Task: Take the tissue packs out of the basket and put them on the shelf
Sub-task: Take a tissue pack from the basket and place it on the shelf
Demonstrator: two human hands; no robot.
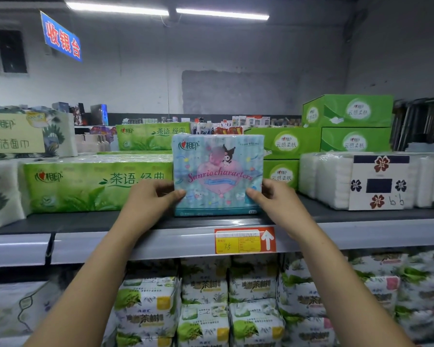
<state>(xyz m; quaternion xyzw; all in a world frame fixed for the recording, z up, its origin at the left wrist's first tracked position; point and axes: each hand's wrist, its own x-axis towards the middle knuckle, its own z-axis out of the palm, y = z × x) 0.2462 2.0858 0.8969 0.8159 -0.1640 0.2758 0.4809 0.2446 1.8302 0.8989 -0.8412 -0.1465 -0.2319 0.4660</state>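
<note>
On the shop shelf [161, 222], we grip the blue tissue pack [218, 175] upright by its sides, left hand [152, 196] and right hand [277, 196]; apparently seated, so push it back squarely.

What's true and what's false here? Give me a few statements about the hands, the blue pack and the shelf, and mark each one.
1. The left hand and right hand both hold the blue tissue pack. True.
2. The pack lies flat on its face. False: it stands upright on the shelf.
3. A price tag sits on the shelf edge below the pack. True.
4. Red boxes stand behind the pack. False: those boxes are green.
</note>
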